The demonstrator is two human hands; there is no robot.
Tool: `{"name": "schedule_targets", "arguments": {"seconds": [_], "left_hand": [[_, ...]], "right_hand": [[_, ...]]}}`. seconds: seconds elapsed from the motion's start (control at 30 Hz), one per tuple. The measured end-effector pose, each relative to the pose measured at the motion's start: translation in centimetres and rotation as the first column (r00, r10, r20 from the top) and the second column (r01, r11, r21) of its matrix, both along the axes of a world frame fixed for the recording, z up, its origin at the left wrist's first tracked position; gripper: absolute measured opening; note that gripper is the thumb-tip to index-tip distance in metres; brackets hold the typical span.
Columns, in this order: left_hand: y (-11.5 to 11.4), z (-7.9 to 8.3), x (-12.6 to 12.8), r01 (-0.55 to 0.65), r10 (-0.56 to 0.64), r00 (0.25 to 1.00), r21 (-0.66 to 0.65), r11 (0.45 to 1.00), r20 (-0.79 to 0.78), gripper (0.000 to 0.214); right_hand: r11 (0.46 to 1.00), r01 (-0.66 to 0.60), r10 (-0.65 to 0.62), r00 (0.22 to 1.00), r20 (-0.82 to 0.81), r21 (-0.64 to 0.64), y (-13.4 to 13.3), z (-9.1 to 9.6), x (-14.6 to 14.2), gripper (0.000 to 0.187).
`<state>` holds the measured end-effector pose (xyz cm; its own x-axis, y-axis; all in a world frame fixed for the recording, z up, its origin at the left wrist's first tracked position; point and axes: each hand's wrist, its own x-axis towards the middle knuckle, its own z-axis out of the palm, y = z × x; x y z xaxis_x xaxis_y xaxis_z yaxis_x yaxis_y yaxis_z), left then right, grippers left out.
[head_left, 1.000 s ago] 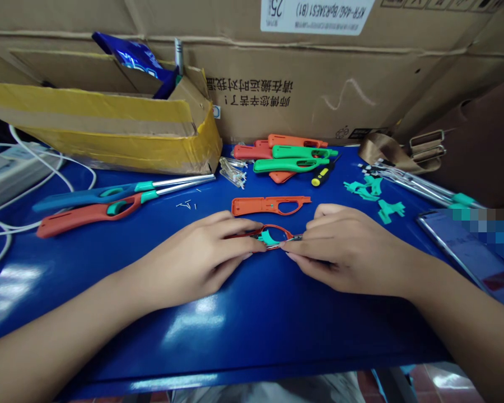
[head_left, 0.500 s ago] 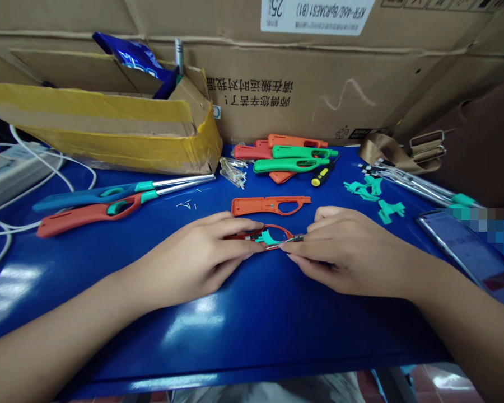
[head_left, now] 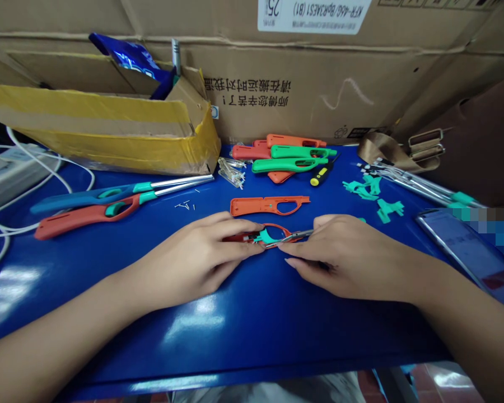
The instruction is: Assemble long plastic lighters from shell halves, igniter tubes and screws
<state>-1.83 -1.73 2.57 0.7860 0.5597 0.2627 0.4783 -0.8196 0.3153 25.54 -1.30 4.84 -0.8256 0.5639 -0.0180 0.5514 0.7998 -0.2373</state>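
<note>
In the head view, low on the blue surface point(head_left: 252, 319), the left hand point(head_left: 201, 254) is closed around the left end of an orange shell point(head_left: 277, 228) with a teal trigger point(head_left: 267, 238), while the right hand point(head_left: 344, 257) pinches a thin metal tube point(head_left: 298, 234) at the shell's right end. Just behind lies 1 spare orange shell half point(head_left: 269, 205). Farther back sit 2 finished lighters point(head_left: 109, 201) on the left, a pile of green and orange shells point(head_left: 289, 157), and a screwdriver point(head_left: 321, 174).
</note>
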Motion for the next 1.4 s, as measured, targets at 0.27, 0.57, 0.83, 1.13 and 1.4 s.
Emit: {"name": "schedule_targets", "arguments": {"seconds": [0.27, 0.57, 0.83, 1.13, 1.4], "left_hand": [[-0.06, -0.03, 0.02, -0.003, 0.003, 1.000, -0.018, 1.000, 0.004, 0.033], [-0.01, -0.09, 0.31, -0.021, 0.026, 0.998, -0.082, 0.996, 0.060, 0.033], [-0.02, -0.13, 0.35, -0.015, 0.020, 0.997, -0.065, 0.998, 0.069, 0.036], [-0.07, -0.28, 0.08, -0.024, 0.029, 0.998, -0.085, 0.996, 0.057, 0.037], [-0.08, -0.33, 0.16, -0.024, 0.030, 0.997, -0.072, 0.997, 0.070, 0.035]], "right_hand": [[1.000, 0.020, -0.020, 0.999, -0.031, 0.001, -0.09, 0.02, 0.29, 0.028], [0.999, 0.041, -0.040, 0.999, 0.034, -0.012, -0.03, -0.18, 0.22, 0.025], [0.999, 0.038, -0.038, 0.999, 0.023, 0.002, -0.16, -0.15, 0.33, 0.025], [0.999, 0.027, -0.027, 1.000, 0.009, 0.044, -0.07, 0.05, 0.38, 0.027], [0.998, 0.017, -0.019, 0.999, 0.030, 0.062, -0.12, -0.15, 0.49, 0.026]]}}
